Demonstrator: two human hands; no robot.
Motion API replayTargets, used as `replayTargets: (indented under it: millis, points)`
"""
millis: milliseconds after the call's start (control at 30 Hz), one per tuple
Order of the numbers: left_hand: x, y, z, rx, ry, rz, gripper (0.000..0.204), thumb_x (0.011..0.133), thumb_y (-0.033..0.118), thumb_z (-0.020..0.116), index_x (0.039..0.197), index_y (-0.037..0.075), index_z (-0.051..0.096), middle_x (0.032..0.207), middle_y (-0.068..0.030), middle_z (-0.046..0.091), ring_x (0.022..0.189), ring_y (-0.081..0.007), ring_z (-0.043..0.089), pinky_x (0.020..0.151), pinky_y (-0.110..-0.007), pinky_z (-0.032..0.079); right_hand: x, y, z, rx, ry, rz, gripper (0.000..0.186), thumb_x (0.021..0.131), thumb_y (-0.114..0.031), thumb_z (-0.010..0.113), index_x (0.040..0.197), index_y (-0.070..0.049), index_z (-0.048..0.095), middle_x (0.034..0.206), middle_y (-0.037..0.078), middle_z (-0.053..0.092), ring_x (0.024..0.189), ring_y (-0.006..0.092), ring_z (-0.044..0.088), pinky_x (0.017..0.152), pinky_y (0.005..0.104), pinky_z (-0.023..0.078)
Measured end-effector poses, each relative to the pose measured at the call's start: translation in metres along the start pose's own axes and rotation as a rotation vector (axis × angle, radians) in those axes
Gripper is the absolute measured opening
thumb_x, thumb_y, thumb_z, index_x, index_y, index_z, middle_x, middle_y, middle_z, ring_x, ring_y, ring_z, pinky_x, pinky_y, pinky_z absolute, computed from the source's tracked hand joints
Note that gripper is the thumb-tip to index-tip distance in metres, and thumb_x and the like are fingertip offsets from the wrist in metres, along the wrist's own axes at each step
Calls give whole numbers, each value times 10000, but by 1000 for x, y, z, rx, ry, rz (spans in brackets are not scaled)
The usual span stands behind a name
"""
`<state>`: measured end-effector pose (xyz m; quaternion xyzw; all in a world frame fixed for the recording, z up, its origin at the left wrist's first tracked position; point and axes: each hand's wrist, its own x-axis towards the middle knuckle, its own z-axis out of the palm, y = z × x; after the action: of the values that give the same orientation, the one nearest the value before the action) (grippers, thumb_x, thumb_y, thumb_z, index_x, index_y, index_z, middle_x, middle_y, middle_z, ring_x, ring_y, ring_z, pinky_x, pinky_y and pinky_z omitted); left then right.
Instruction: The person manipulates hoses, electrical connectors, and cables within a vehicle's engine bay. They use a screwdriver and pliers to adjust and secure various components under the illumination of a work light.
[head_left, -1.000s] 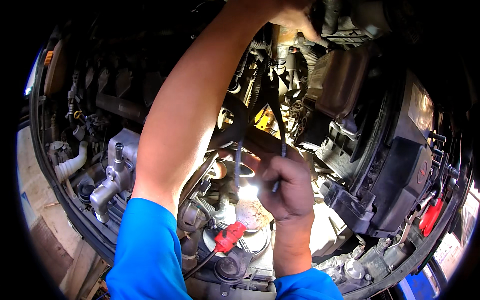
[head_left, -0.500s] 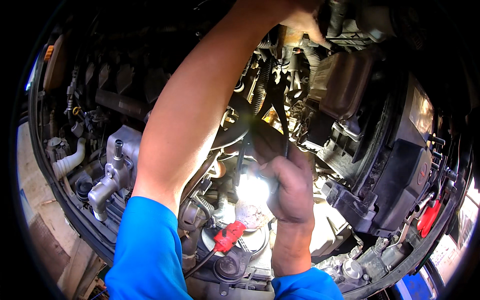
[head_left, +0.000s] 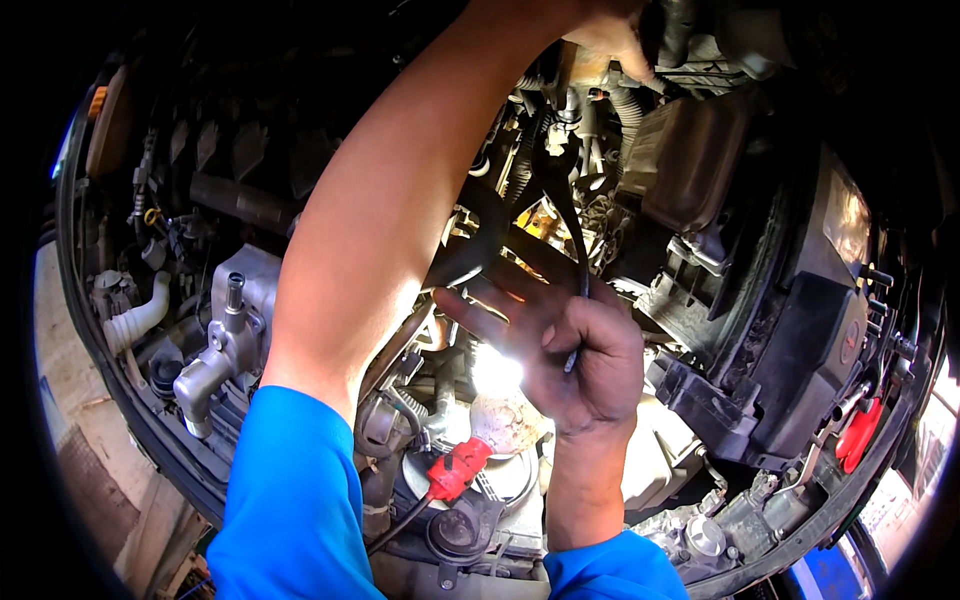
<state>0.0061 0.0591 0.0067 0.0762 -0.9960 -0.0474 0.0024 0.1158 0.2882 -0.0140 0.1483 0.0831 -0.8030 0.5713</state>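
My right hand holds dark long-handled pliers in the middle of an engine bay. The thumb presses one handle against the palm while the other fingers spread to the left. The jaws point away from me, among hoses and connectors, close to a pale connector. My left arm crosses the view to the far side. There my left hand rests by a rust-brown part; one finger reaches down and most of the others are hidden. A lit work lamp with a red neck lies just below my right hand.
A black curved hose runs left of the pliers. To the right are a brownish reservoir and a black battery cover. A silver metal housing sits at the left. A red-handled tool lies at the right edge.
The fingers of my right hand have opened out to the left and the hand has shifted slightly right. The pliers have tilted a little. My left arm has barely moved.
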Motion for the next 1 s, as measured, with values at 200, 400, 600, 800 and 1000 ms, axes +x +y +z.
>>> replayTargets:
  millis: [200, 400, 600, 800, 1000]
  points:
    - [2, -1, -8, -62, 7, 20, 607, 536, 473, 773, 939, 29, 684, 977, -210, 683, 976, -363, 648, 942, -495, 446, 6, 7, -11, -23, 15, -10, 609, 684, 106, 376, 1287, 70, 447, 1226, 211, 572, 1169, 355, 538, 1041, 600, 379]
    - [-1, 1, -18, -123, -113, -6, 603, 539, 461, 777, 956, 36, 684, 986, -206, 683, 978, -359, 648, 934, -488, 455, 6, 17, -27, -39, 165, -44, 503, 668, -5, 408, 1140, 84, 560, 1278, 230, 541, 1229, 382, 468, 1021, 585, 364]
    - [-1, 0, -12, -139, -139, -51, 589, 544, 440, 783, 975, 49, 686, 1000, -200, 682, 981, -348, 650, 906, -463, 479, 7, 18, -18, -64, 181, -29, 539, 689, -31, 411, 1197, 90, 544, 1319, 216, 524, 1229, 377, 467, 1057, 598, 308]
    - [0, 4, -11, -103, -111, -50, 583, 549, 434, 783, 979, 53, 687, 1007, -198, 682, 983, -344, 651, 888, -446, 494, 15, 19, -52, 146, -304, -46, 515, 709, -36, 412, 1192, 84, 544, 1293, 210, 542, 1203, 367, 481, 1067, 615, 275]
    - [-3, 1, -10, -62, -106, -48, 582, 553, 435, 782, 982, 54, 686, 1012, -197, 681, 983, -343, 652, 878, -435, 501, 6, 13, -11, 98, 153, 34, 506, 748, -70, 420, 1224, 75, 515, 1285, 210, 550, 1174, 355, 499, 1065, 579, 288]
